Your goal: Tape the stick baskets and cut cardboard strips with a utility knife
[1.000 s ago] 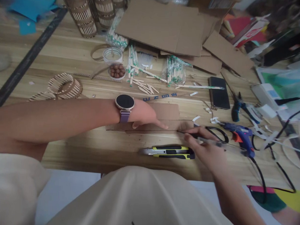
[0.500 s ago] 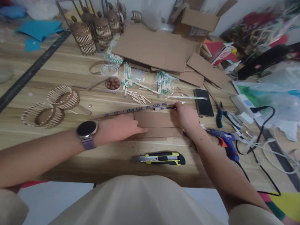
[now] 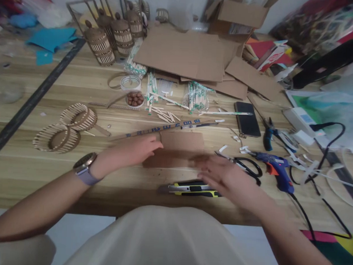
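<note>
A brown cardboard piece (image 3: 183,142) lies on the table before me, its lower part smeared by motion. My left hand (image 3: 132,151), with a watch on the wrist, is at its left end, fingers stretched to the right; whether they touch the card is unclear. My right hand (image 3: 228,178) is blurred, low at the card's right side, thumb and fingers apart with nothing clear between them. Beneath its fingers lies a yellow-black utility knife (image 3: 189,188). Beyond the card a pen (image 3: 202,125) rests by a blue-marked strip (image 3: 162,127). Black-handled scissors (image 3: 249,166) lie beside the right hand.
To the right are a blue glue gun (image 3: 275,167) with its cord, pliers (image 3: 268,137) and a phone (image 3: 247,119). Two slatted rings (image 3: 56,138) stand left. Stick bundles (image 3: 196,96), a bowl of brown beads (image 3: 134,99) and cardboard sheets (image 3: 182,55) lie behind.
My right hand has let go of the pen, which now lies on the table, and has come down toward me over the knife. My left hand has drawn slightly left.
</note>
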Motion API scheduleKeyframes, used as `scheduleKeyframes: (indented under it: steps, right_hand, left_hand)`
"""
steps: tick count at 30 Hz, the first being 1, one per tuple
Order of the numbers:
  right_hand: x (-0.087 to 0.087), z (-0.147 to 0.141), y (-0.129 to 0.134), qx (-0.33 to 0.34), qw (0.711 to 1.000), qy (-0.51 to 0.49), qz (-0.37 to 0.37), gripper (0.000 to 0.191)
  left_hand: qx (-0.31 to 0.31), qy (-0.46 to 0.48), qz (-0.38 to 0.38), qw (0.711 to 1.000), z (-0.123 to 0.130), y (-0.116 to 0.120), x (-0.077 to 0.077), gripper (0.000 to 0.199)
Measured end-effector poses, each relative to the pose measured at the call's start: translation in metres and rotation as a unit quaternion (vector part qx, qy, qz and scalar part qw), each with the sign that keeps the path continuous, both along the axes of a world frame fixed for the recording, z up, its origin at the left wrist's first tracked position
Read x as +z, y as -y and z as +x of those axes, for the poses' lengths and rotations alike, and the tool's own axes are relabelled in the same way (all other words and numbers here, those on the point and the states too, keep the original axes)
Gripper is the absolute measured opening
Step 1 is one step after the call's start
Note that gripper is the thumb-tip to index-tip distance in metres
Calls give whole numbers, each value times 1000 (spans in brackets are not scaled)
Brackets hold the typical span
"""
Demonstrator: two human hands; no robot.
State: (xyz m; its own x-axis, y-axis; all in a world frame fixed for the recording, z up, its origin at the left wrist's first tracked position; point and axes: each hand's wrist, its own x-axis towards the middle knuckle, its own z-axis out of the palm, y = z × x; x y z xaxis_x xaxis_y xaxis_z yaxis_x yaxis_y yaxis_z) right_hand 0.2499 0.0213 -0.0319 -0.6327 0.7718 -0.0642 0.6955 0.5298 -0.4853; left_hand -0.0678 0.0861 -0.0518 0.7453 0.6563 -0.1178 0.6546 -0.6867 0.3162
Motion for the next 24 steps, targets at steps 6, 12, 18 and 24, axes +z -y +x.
scheduleKeyframes:
  steps: [6, 12, 18, 24]
  right_hand:
    - [-27, -15, 41, 60, 996, 55, 36, 34]
    - [-31, -24, 39, 63, 995, 59, 43, 38]
    - [-24, -24, 35, 23, 999, 45, -8, 26]
    - [-20, -19, 32, -22, 1000, 1, -22, 30]
  left_hand:
    - [84, -26, 33, 996, 7, -53, -4, 27]
    - [106, -50, 113, 987, 7, -46, -18, 38]
    - [123, -80, 153, 977, 8, -35, -3, 27]
    - [110, -66, 149, 980, 16, -2, -3, 29]
